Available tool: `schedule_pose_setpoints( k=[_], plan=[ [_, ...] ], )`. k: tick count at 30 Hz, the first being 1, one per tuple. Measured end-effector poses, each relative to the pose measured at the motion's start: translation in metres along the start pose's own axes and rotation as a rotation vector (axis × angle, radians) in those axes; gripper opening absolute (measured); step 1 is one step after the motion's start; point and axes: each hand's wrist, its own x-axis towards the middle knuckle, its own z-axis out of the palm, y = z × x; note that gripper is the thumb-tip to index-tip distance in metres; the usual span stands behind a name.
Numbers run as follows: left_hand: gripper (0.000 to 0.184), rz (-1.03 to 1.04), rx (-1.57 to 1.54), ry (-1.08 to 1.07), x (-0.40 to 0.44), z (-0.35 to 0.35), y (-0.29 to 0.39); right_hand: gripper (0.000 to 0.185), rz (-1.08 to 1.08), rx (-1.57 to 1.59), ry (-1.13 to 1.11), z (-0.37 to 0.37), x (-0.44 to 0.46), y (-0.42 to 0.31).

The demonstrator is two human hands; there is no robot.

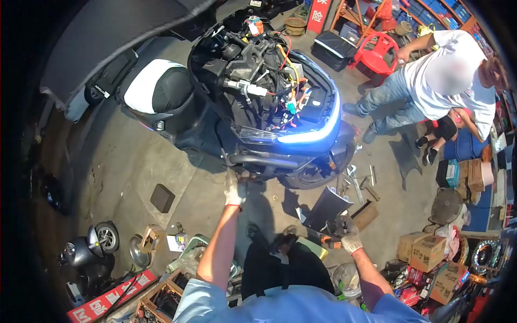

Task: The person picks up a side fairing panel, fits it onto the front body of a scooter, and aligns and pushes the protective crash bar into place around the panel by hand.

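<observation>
The gloved left grip (235, 189) meets the lower edge of the scooter (245, 105), which stands just beyond it; whether it is closed I cannot tell. The gloved right grip (351, 238) is at a dark, orange-marked object (329, 241), its closure unclear. Just beyond that grip stands a dark panel (325, 206); farther out, a wrench (356, 185) lies on the floor (385, 177).

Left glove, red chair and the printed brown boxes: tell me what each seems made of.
Left glove: probably knitted fabric, matte; it is off-white and soft-looking, with a red cuff.
Red chair: likely moulded plastic, smooth; even colour and an openwork back suggest it.
Printed brown boxes: apparently cardboard, matte; tan, flat sides with dark print.
</observation>
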Motion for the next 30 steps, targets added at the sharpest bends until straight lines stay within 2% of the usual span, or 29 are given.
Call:
schedule_pose_setpoints(
  k=[2,4,5,6,7,9,10,11,13,14,17,18,19,21,22,25,26,27,29,30],
  plan=[
    [0.039,0.221,0.301,0.077,0.008,0.001,-0.02,0.051,-0.029,-0.011,-0.041,0.0,0.018,0.004],
    [0.036,0.233,0.317,0.012,0.019,-0.001,-0.033,0.054,-0.007,0.029,-0.084,0.005,0.026,-0.013],
    [0.033,0.243,0.325,-0.055,0.025,-0.001,-0.044,0.053,0.038,0.201,-0.112,0.006,0.034,-0.004],
    [0.028,0.454,0.485,0.087,0.029,0.007,-0.056,0.052,0.044,0.231,-0.109,0.009,0.039,-0.009],
    [0.028,0.456,0.485,0.087,0.034,0.01,-0.071,0.051,0.053,0.257,-0.109,0.011,0.042,-0.014],
    [0.033,0.266,0.074,-0.045,0.03,0.008,-0.036,0.05,0.031,0.222,-0.122,0.011,0.056,0.004],
    [0.027,0.329,0.102,-0.004,0.032,0.009,-0.045,0.048,0.007,0.189,-0.134,0.014,0.064,0.012],
    [0.027,0.326,0.107,0.013,0.034,0.01,-0.056,0.048,0.001,0.184,-0.15,0.021,0.066,0.005],
    [0.021,0.301,0.086,0.074,0.037,0.012,-0.081,0.043,0.055,0.378,-0.117,0.035,0.071,-0.011],
    [0.018,0.277,-0.004,0.088,0.044,0.019,-0.114,0.041,0.039,0.305,-0.072,0.037,0.078,0.002],
    [0.021,0.292,-0.142,0.125,0.033,0.019,-0.054,0.038,-0.121,0.313,-0.078,0.04,0.104,0.047],
    [0.022,0.306,-0.011,0.185,0.033,0.019,-0.046,0.035,-0.162,0.259,-0.082,0.058,0.106,0.019],
    [0.022,0.331,-0.016,0.204,0.033,0.017,-0.045,0.035,-0.193,0.259,-0.087,0.063,0.111,0.026],
    [0.022,0.265,0.105,0.177,0.031,0.017,-0.05,0.04,-0.311,0.35,0.054,0.073,0.12,0.042],
    [0.016,0.513,0.148,0.269,0.036,0.021,-0.065,0.051,-0.39,0.395,0.043,0.078,0.123,0.045],
    [0.018,0.664,0.174,0.375,0.044,0.024,-0.08,0.061,-0.58,0.441,0.119,0.089,0.151,0.083],
    [0.02,0.855,0.274,0.39,0.052,0.022,-0.091,0.063,-0.619,0.492,0.07,0.092,0.159,0.093],
    [0.023,0.916,0.303,0.432,0.051,0.022,-0.09,0.063,-0.638,0.502,0.081,0.097,0.162,0.096],
    [0.029,0.633,0.169,0.402,0.044,0.025,-0.08,0.065,-0.659,0.466,0.142,0.107,0.161,0.097],
    [0.035,0.558,0.169,0.316,0.034,0.022,-0.068,0.067,-0.77,0.466,0.181,0.113,0.162,0.098]
  ],
)
